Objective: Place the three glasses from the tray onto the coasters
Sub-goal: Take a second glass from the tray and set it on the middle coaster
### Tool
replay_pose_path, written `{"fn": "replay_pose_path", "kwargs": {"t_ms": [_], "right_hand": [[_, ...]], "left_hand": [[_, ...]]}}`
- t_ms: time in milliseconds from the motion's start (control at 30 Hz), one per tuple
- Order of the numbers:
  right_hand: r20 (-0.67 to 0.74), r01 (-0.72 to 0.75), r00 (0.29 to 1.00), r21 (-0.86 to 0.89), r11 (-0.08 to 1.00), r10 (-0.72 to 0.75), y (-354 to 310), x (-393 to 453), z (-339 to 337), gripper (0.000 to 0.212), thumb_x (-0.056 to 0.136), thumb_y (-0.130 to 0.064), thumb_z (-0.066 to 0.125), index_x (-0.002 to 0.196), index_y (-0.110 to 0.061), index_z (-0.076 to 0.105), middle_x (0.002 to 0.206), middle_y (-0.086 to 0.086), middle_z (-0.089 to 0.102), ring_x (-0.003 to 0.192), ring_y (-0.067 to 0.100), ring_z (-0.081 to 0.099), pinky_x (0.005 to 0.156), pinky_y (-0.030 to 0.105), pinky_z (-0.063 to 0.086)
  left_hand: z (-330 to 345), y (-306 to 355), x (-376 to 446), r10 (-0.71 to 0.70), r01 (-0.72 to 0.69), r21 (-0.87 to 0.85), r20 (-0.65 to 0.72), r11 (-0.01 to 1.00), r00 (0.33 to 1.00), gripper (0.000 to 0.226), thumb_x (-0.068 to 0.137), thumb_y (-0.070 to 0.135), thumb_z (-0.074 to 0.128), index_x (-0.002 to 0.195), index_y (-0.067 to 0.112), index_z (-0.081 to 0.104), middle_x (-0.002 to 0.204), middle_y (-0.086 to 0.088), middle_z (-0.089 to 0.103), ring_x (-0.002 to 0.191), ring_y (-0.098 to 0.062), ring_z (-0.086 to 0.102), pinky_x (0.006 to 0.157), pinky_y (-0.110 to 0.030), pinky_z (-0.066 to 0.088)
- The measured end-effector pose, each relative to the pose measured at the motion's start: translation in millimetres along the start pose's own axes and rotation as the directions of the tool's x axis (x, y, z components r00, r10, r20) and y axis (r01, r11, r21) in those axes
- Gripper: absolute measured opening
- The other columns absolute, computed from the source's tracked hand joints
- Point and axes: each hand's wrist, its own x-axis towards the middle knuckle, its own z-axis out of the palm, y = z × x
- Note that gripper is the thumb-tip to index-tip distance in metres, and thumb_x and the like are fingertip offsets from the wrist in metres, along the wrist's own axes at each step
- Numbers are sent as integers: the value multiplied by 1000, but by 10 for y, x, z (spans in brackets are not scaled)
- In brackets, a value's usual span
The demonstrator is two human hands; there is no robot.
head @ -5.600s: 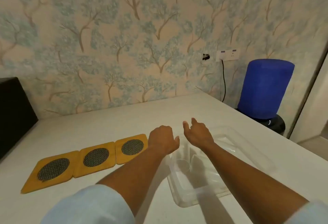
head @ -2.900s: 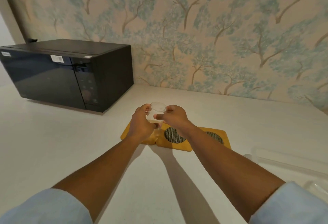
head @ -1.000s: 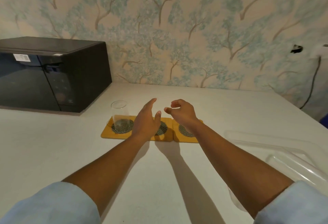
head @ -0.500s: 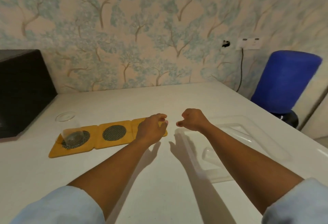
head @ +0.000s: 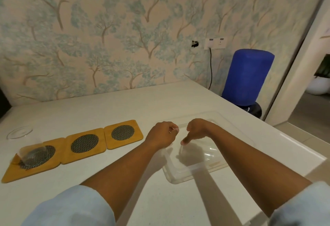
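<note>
The next glass (head: 185,151) stands in the clear tray (head: 180,177), at the near left part of it, and it is so transparent that I can see only a faint outline of its rim and wall; whether it is upright I judge only from this outline. It lies directly under the right hand (head: 196,130), whose fingers (head: 184,142) point down and seem to reach the rim, but I cannot tell if they already grip it. The left hand (head: 161,134) hovers just beside, over the left edge of the tray, loosely curled with the fingers near together, and holds nothing that I can see. So the right hand is nearer to the glass, and the left is only a little to the side. A third glass should be in the tray too, but I cannot find it clearly. The way to go is to the left: the three coasters (head: 123,133) lie in a row on the white counter (head: 125,106), running from near the tray toward the far left. One glass (head: 29,147) already stands on the leftmost one, the middle coaster (head: 84,144) and the one nearest the tray are free. I think the carry will be short and sideways, away from the tray.
</note>
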Motion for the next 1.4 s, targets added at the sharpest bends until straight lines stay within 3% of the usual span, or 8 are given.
{"fn": "replay_pose_path", "kwargs": {"t_ms": [133,267,400,533,733,967,1233,1400], "right_hand": [[103,-10,994,-121,993,23,50,-110,40,85,64,-53,82,133,-12,54,130,5,60,116,25,58,100,38,47],[145,-4,988,-277,961,46,39,-123,185,87,67,-47,81,139,-12,47,133,6,57,117,27,57,100,39,48],[79,6,997,-349,937,23,28,-90,290,77,65,-47,80,129,-14,55,119,4,63,103,25,63,89,36,53],[1,6,1000,-236,972,-6,21,-53,242,77,61,-51,78,125,-14,58,116,3,64,99,23,64,86,36,55],[-159,111,982,67,992,-99,-135,-9,-29,88,60,-54,79,132,-11,53,127,7,61,109,26,59,91,39,52],[-325,276,927,250,928,-188,-552,79,-121,91,58,-60,77,130,-11,53,129,5,61,110,22,59,88,36,51],[-365,417,888,383,824,-279,-1111,174,-86,82,57,-57,82,120,-9,59,116,3,65,98,19,60,74,30,49],[-379,499,854,397,771,-357,-1474,220,-32,71,60,-55,81,113,-12,63,108,3,66,98,19,61,80,33,52]], "left_hand": [[153,70,17,-30,13,130,129,991,991,39,96,47,48,114,22,70,115,1,71,102,-21,65,82,-32,49],[260,99,29,-47,0,200,227,980,973,45,97,49,45,67,20,62,76,-2,66,78,-25,63,66,-33,45],[283,122,35,-63,4,223,259,975,964,48,96,51,46,83,11,70,83,-4,68,81,-25,64,77,-38,51],[223,80,25,-48,28,107,184,994,982,45,95,50,48,94,11,72,93,-4,70,92,-26,65,75,-35,48],[-25,15,63,-186,180,-236,-3,955,982,75,88,68,48,141,14,52,143,-6,55,128,-24,52,107,-40,41],[-424,-115,32,-255,185,-522,-64,832,965,76,73,81,52,108,16,67,106,-5,70,100,-26,68,96,-49,52],[-849,-416,-140,-328,130,-573,-256,809,909,81,70,72,68,130,18,59,123,-5,65,110,-20,65,98,-42,52],[-1075,-592,-289,-352,92,-556,-382,826,855,78,66,70,74,128,24,60,118,5,64,104,-8,61,75,-20,50]]}}
